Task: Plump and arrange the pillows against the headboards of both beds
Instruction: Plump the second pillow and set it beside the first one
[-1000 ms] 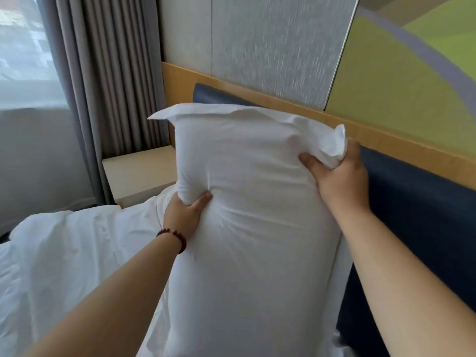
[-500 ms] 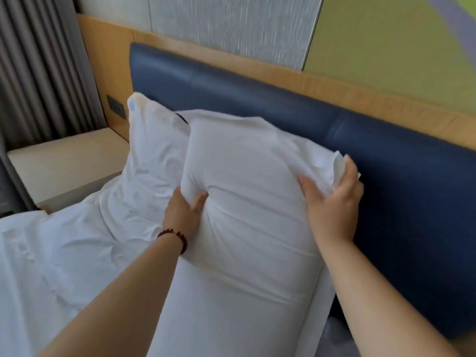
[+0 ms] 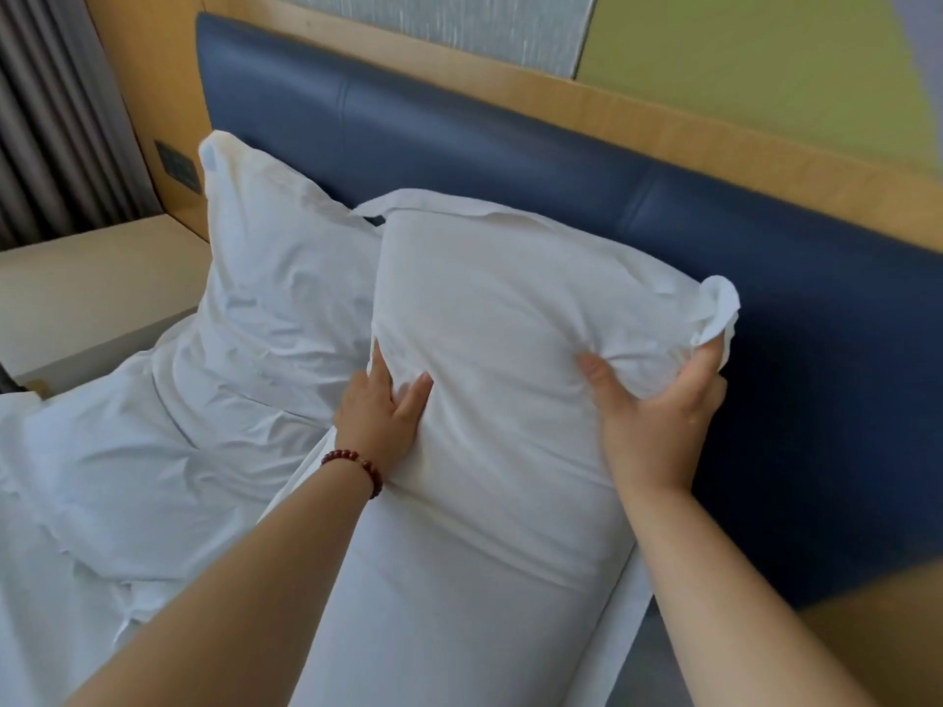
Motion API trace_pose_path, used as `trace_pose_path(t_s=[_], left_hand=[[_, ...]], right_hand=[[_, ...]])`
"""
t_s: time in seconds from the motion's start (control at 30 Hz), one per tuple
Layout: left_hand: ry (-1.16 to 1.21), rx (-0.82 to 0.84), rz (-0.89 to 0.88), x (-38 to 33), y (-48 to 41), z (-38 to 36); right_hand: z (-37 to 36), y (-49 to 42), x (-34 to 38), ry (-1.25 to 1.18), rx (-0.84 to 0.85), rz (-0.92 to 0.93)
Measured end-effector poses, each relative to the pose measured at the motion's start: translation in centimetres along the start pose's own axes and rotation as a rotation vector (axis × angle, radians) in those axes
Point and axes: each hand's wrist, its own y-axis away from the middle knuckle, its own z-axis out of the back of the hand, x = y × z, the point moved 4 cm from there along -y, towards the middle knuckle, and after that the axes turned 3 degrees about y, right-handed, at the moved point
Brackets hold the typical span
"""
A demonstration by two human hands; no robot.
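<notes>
I'm holding the white pillow (image 3: 500, 308) lengthwise toward the blue headboard (image 3: 510, 140), left hand (image 3: 380, 408) pinching its side, right hand (image 3: 658, 418) bunching the far corner, probably against it.

One wide-angle camera, worn on the person's head, looks forward and down along both forearms. It sits close, so the left hand (image 3: 380, 415) and right hand (image 3: 658, 421) on the pillow (image 3: 510, 324) fill the middle. It faces the blue headboard (image 3: 510, 145) at a slant, with the frame tilted and the curtain (image 3: 46, 119) at the left edge.
</notes>
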Motion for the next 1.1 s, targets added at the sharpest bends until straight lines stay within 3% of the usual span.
trace_pose_path(t_s=[0.27,0.63,0.87,1.1], left_hand=[[-0.078,0.017,-0.030,-4.8,3.2,-2.4],[-0.150,-0.001,-0.085,-7.2,2.1,-0.1],[-0.238,0.099,0.102,-1.6,3.9,-4.2],[-0.131,0.019,-0.032,-1.9,2.5,-3.4]], right_hand=[[5.7,0.6,-0.7,0.036,-0.058,-0.040],[7.0,-0.8,1.2,0.051,-0.038,-0.029],[4.5,1.4,-3.3,0.198,-0.046,-0.076],[4.0,1.6,-5.4,0.145,-0.101,-0.127]])
